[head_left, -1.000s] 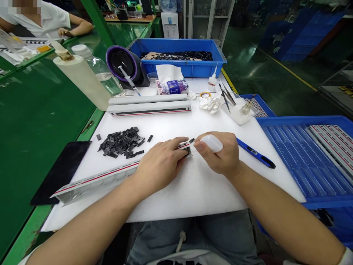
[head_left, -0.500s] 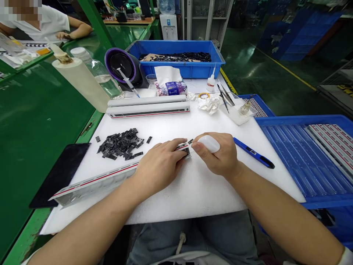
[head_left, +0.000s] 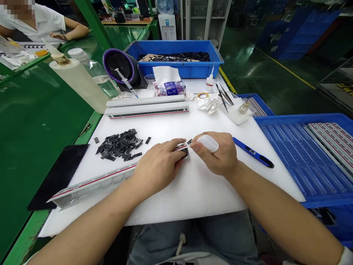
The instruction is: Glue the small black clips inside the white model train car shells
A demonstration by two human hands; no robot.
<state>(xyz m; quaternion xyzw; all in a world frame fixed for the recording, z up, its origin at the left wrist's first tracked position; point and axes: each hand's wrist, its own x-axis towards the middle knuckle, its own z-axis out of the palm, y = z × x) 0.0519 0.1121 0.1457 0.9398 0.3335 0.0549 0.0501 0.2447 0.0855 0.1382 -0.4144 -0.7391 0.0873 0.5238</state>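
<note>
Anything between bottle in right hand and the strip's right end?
Nothing visible blocks the gap between the white bottle in the right hand and the red-striped strip under the left hand. A small black piece sits at the gap's far side; contact with the strip is unclear.

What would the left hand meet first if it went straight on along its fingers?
The left hand would most likely meet the small black piece just ahead, then the right hand with its white bottle; depth there is hard to judge from this view.
</note>
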